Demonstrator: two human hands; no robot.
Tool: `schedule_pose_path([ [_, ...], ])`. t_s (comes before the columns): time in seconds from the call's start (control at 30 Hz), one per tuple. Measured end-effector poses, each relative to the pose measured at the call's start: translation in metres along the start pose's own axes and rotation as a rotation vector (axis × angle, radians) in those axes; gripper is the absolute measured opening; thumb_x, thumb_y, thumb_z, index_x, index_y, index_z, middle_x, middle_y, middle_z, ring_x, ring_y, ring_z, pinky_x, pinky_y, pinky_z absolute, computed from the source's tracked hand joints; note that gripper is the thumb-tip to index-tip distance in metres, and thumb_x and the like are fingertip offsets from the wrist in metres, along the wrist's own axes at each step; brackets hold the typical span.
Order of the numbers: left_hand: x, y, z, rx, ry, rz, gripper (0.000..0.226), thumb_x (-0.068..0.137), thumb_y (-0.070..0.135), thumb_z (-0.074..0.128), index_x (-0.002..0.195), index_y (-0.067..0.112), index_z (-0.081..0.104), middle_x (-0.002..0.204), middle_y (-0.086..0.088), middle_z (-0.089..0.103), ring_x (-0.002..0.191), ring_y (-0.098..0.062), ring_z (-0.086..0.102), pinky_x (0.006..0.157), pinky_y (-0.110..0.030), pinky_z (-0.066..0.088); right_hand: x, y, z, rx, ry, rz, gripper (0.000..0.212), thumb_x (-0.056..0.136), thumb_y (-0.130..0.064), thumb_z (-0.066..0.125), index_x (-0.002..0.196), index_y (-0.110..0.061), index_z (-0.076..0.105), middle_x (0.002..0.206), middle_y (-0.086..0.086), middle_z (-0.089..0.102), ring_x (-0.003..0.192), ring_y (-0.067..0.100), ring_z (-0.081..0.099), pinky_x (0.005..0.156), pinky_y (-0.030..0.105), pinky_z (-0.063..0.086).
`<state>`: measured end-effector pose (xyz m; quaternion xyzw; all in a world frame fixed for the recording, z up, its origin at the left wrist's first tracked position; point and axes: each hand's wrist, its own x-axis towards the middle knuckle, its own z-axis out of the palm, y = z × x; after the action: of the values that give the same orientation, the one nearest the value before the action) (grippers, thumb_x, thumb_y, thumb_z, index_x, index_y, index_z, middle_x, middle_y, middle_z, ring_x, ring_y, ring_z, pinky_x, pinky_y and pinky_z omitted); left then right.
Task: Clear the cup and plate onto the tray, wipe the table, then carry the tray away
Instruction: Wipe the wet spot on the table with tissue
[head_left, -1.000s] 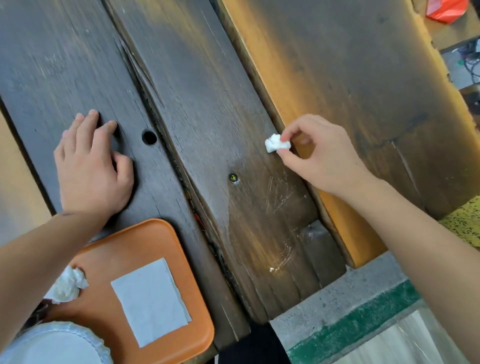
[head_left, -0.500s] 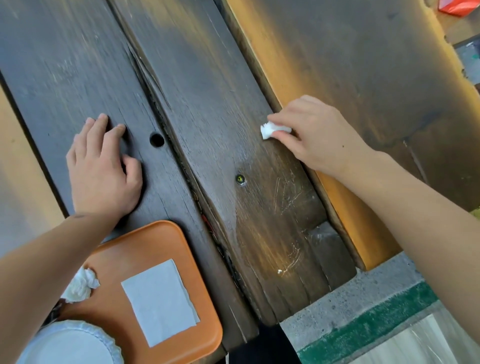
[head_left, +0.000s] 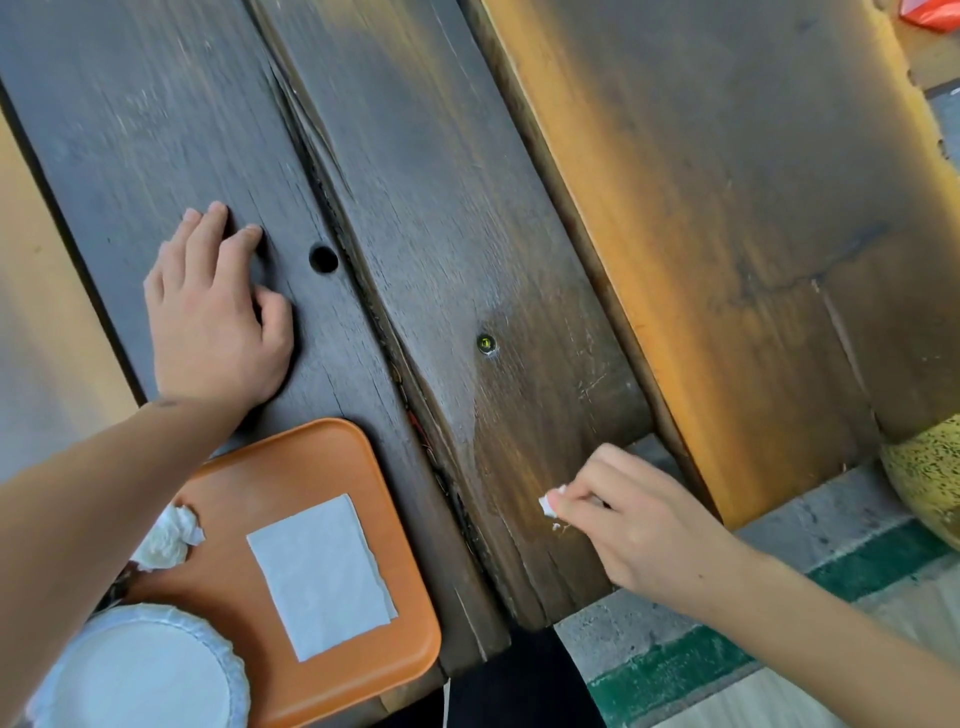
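My right hand pinches a small white tissue wad against the dark wooden table near its front edge. Flat on the left plank lies my left hand, fingers apart, holding nothing. An orange tray sits at the table's near left corner. On it are a white paper plate at the bottom left, a flat square napkin and a crumpled tissue. My left forearm hides part of the tray. No cup is visible.
A round hole and a screw head mark the planks. A lower wooden bench plank runs along the right. Below are a concrete kerb with a green stripe and a speckled yellow object.
My right hand has dragged the tissue wad down the plank toward the near edge. The left hand stays flat in place; the view has shifted slightly.
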<state>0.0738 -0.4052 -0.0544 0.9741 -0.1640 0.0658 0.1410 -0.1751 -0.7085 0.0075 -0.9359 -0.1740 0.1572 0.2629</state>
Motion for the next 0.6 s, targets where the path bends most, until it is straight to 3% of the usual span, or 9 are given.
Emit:
schedule_pose_path([
  [0.1, 0.0, -0.001, 0.001, 0.002, 0.01, 0.002, 0.051, 0.089, 0.019, 0.045, 0.14, 0.01, 0.051, 0.158, -0.016, 0.043, 0.15, -0.037, 0.032, 0.12, -0.049, 0.025, 0.0, 0.002, -0.006, 0.004, -0.046, -0.038, 0.026, 0.09, -0.002, 0.057, 0.11, -0.008, 0.073, 0.087, 0.002, 0.061, 0.083, 0.014, 0.05, 0.07, 0.016, 0.041],
  [0.2, 0.0, -0.002, 0.002, 0.0, 0.013, 0.004, 0.051, 0.089, 0.018, 0.046, 0.139, 0.01, 0.051, 0.158, -0.017, 0.043, 0.149, -0.037, 0.032, 0.12, -0.049, 0.024, 0.029, 0.028, -0.04, 0.037, 0.091, 0.051, 0.022, 0.093, -0.012, 0.058, 0.107, -0.012, 0.075, 0.087, 0.003, 0.065, 0.083, 0.014, 0.055, 0.067, 0.028, 0.054],
  [0.33, 0.0, -0.004, 0.004, 0.0, 0.01, 0.013, 0.051, 0.088, 0.016, 0.048, 0.139, 0.011, 0.05, 0.158, -0.017, 0.042, 0.15, -0.038, 0.032, 0.12, -0.05, 0.024, 0.089, 0.076, -0.085, -0.045, 0.318, 0.175, 0.02, 0.096, -0.016, 0.063, 0.107, -0.008, 0.077, 0.091, 0.011, 0.068, 0.088, 0.027, 0.059, 0.077, 0.035, 0.05],
  [0.6, -0.001, -0.009, 0.008, -0.019, 0.023, 0.013, 0.05, 0.089, 0.017, 0.047, 0.139, 0.013, 0.049, 0.158, -0.014, 0.042, 0.15, -0.035, 0.031, 0.118, -0.049, 0.025, 0.107, 0.081, -0.07, -0.07, 0.361, 0.133, 0.014, 0.093, -0.009, 0.067, 0.098, -0.003, 0.079, 0.083, 0.012, 0.065, 0.08, 0.027, 0.056, 0.071, 0.028, 0.043],
])
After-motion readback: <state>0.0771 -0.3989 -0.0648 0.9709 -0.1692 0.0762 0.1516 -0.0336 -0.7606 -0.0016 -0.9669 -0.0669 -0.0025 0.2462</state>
